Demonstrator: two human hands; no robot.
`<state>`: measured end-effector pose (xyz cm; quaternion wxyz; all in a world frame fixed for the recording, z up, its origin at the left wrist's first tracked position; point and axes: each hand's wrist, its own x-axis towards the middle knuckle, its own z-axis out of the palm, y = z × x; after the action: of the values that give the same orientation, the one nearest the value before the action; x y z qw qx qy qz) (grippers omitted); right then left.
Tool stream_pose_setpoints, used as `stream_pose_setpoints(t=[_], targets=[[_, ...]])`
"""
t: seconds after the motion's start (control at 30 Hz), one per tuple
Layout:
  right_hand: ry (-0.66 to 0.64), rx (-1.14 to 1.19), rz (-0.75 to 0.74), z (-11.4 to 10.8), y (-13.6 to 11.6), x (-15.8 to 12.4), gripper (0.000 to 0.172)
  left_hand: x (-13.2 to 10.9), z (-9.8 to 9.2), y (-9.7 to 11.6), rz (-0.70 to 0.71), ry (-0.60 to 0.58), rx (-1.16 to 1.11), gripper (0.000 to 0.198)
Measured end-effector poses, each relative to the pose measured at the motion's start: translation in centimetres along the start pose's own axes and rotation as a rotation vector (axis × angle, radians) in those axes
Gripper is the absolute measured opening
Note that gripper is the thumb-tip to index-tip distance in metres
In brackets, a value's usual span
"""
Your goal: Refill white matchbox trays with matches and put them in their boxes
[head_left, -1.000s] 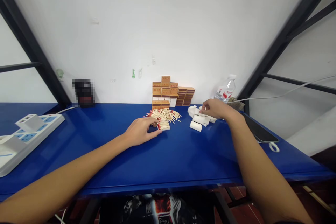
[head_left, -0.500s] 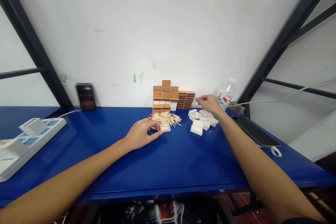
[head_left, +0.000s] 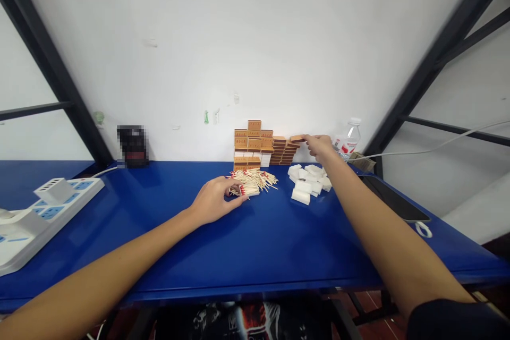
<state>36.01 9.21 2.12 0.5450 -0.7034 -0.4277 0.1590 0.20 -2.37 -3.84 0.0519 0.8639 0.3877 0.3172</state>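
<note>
My left hand rests on the blue table, fingers curled round a small white tray filled with matches, at the near edge of a loose pile of red-tipped matches. My right hand is stretched to the back and pinches the top brown matchbox sleeve of a low stack of sleeves against the wall. Between the two hands lies a heap of empty white inner trays. Left of the sleeves stands a taller stack of finished matchboxes.
A white power strip sits at the left end of the table. A clear water bottle stands at the back right, a dark phone with a white cable lies along the right side. Black steel frame bars slant at both sides.
My right hand has left the white trays, lifted and gone back and left to the stack of brown sleeves, where it now pinches the top one. My left hand has stayed by the matches.
</note>
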Motion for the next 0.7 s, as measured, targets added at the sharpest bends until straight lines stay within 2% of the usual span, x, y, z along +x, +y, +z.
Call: stream_pose_setpoints(t=[0.07,0.13,0.2,0.3,0.37,0.5,0.7], targets=[[0.046,0.048,-0.017,-1.0,-0.1,-1.0,0.027,0.0,0.1,-0.1,-0.003,0.005,-0.007,0.036],[0.009,0.163,-0.080,-1.8,-0.1,-2.9,0.028,0.1,0.1,-0.1,-0.007,0.010,-0.016,0.036],[-0.194,0.301,-0.150,-2.0,-0.2,-5.6,0.031,0.2,0.1,0.0,-0.016,0.018,-0.027,0.035],[-0.606,0.341,-0.181,-1.3,-0.4,-9.9,0.040,0.3,-0.1,0.2,-0.035,0.040,-0.050,0.034],[-0.738,0.307,-0.236,-0.4,-0.7,-12.1,0.046,0.4,-0.2,0.2,-0.045,0.056,-0.071,0.035],[-0.830,0.270,-0.289,0.7,-1.0,-14.1,0.050,0.4,-0.3,0.0,-0.053,0.088,-0.094,0.036],[-0.895,0.320,-0.190,0.2,-1.2,-14.1,0.049,0.4,-0.3,-0.4,-0.044,0.126,-0.065,0.040]])
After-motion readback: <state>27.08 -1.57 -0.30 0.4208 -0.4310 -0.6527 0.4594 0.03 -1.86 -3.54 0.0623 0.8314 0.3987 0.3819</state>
